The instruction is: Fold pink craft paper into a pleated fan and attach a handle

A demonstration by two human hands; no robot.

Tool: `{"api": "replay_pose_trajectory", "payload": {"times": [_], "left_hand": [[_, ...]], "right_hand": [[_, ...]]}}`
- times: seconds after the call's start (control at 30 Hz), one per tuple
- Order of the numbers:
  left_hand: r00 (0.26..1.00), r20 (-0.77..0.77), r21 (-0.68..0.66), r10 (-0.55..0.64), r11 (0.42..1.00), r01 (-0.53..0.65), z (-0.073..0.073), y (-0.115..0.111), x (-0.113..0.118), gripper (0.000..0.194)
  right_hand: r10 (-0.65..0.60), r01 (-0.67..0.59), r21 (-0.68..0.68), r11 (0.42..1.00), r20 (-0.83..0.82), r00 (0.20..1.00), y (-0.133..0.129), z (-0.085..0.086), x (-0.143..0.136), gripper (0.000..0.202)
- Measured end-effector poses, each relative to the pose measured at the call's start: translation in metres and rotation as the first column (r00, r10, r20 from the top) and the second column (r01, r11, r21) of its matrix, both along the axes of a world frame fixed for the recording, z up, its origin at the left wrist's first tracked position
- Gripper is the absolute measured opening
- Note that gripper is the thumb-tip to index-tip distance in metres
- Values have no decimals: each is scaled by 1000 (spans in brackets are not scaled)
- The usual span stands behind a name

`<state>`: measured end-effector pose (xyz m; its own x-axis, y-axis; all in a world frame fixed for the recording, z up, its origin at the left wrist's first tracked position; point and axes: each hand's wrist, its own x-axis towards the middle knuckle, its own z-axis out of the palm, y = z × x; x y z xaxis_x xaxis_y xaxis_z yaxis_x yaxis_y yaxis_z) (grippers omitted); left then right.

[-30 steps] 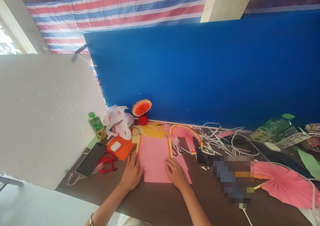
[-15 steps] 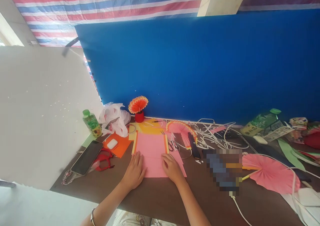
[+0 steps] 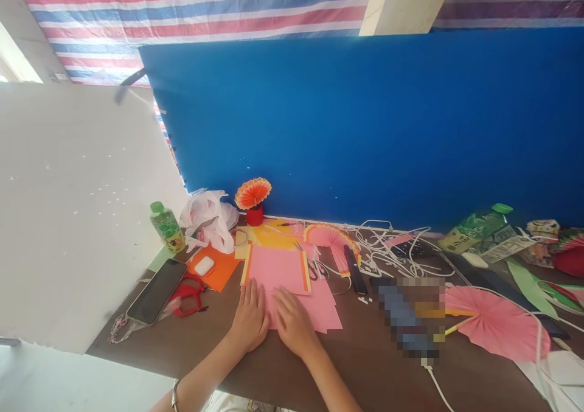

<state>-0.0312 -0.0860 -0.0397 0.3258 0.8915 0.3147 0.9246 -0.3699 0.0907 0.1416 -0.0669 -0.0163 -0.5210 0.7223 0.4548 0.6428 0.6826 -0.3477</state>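
A pink sheet with orange and yellow side strips [image 3: 278, 269] lies in front of me on other pink paper [image 3: 323, 311]. My left hand [image 3: 250, 317] rests flat at the sheet's lower left corner, fingers stretched forward. Beside it, my right hand [image 3: 292, 322] lies palm down over the lower edge, its fingers extended and pointing up-left. Neither hand grasps anything visible. Scissors [image 3: 312, 271] are partly hidden at the sheet's right side. Behind stands a pleated orange fan flower [image 3: 253, 193] in a red pot [image 3: 255, 215].
At the left are a phone [image 3: 156, 291], a green bottle [image 3: 168, 226], a red strap [image 3: 189, 295] and a plastic bag [image 3: 210, 220]. A pink folded fan [image 3: 502, 322], tangled white cables [image 3: 413, 254] and another bottle [image 3: 477, 229] lie right.
My right hand has moved left along the paper, closer to my left hand, and its fingers have spread out flat. The sheet's lower right corner now shows above the pink paper beneath.
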Motion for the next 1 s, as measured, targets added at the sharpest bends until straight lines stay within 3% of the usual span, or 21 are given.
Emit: {"api": "replay_pose_trajectory", "payload": {"times": [0.13, 0.27, 1.0], "left_hand": [[999, -13, -9, -33, 999, 33, 2, 1, -5, 55], [998, -10, -21, -68, 998, 67, 1, 2, -10, 54], [999, 27, -13, -19, 1000, 20, -1, 0, -8, 66]], "right_hand": [[-44, 49, -76, 996, 69, 997, -10, -4, -23, 47], [-81, 99, -129, 987, 138, 987, -12, -9, -25, 47], [-197, 240, -161, 957, 247, 949, -13, 8, 21, 44]]}}
